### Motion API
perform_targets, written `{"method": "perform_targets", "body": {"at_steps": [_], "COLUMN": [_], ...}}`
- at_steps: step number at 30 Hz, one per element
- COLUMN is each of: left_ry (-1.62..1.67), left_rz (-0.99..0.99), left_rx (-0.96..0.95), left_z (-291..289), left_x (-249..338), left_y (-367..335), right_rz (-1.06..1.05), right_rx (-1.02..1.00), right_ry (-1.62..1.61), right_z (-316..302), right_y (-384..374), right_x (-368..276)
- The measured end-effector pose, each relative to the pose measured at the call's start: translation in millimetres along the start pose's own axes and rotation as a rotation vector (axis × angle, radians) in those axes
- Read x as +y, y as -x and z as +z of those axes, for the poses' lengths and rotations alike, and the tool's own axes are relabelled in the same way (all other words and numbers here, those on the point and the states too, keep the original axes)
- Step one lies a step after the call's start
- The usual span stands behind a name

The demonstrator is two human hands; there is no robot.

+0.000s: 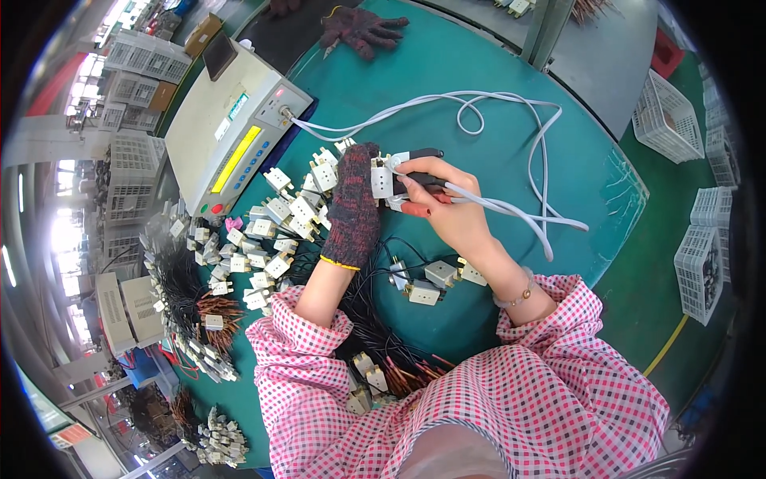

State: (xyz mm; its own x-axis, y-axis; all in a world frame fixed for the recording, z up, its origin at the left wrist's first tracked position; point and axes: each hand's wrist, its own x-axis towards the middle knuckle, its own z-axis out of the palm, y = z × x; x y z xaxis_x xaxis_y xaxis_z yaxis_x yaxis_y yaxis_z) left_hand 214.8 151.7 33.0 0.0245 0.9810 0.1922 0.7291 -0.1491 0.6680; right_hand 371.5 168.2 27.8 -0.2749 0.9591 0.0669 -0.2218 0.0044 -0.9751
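Note:
My left hand (353,211) wears a dark knitted glove with a yellow cuff edge. It is closed on a white block-shaped plug (382,183) with small holes in its face. My bare right hand (459,211) grips a test probe (423,183) with a black handle against the plug's right side. A red handle part (415,209) shows below its fingers. From this hand a pale grey cable (511,209) loops over the table to a tester box (275,104) with a yellow display strip. Many white plugs (303,209) on black wires lie heaped left of my gloved hand.
Several more plugs (424,292) lie between my forearms, by black wires with copper-coloured ends (403,374). A spare dark glove (363,32) rests at the far edge of the green table (590,191). White crates (669,120) stand on the floor to the right.

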Motion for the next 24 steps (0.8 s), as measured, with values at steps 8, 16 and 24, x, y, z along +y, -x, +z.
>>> {"method": "perform_targets", "body": {"at_steps": [8,16,24], "left_ry": [-0.197,-0.012,-0.072], "left_rz": [0.167,0.157,0.144], "left_rx": [0.032,-0.004,-0.001], "left_z": [2.7,-4.5,-1.4], "left_x": [-15.1,-6.2,-4.5], "left_y": [1.6,2.8,2.0], "right_rz": [-0.101,-0.096,-0.021], "right_rx": [0.044,0.04,0.037], "right_ry": [0.117,0.146,-0.021], "right_z": [1.2,-1.9,5.9], "right_y": [1.1,-0.4,-3.8], "right_x": [-2.6,-5.3,0.1]}}
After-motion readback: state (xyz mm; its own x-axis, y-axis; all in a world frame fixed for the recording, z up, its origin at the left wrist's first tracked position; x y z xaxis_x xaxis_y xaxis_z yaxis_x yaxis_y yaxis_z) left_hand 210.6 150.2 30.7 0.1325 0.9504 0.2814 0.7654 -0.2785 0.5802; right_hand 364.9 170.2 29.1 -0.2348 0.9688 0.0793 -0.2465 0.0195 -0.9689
